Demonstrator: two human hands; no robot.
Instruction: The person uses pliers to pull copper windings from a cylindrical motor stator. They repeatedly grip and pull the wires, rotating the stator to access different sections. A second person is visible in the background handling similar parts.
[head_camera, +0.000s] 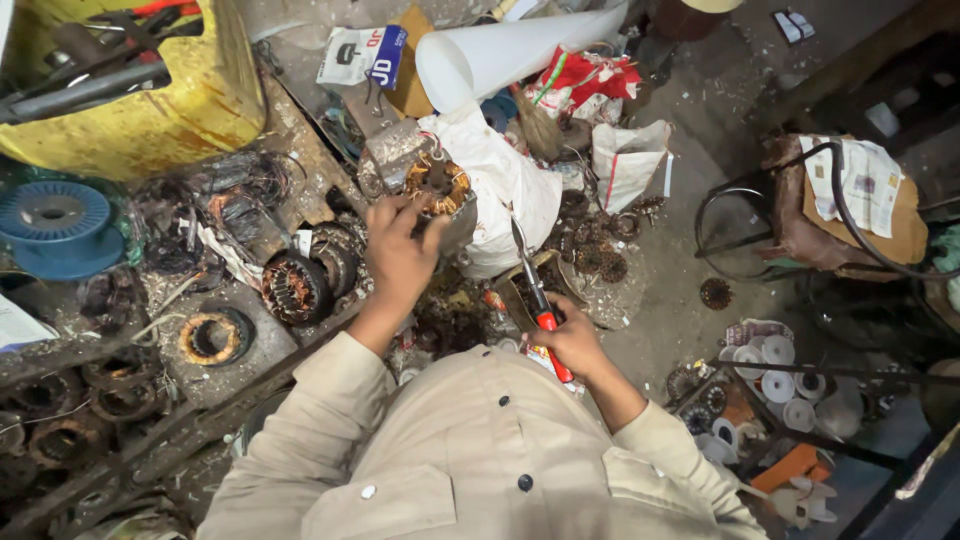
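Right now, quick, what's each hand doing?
Left hand: closed on a motor stator with copper windings.
Right hand: closed on red-handled pliers.

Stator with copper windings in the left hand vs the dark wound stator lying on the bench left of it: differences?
The copper-wound stator is gripped by the left hand, raised, bore facing the camera; the dark stator lies untouched on the bench, tilted. The held one's windings look bright orange; the bench one's look dull, blackish. Both are ring-shaped wound cores.
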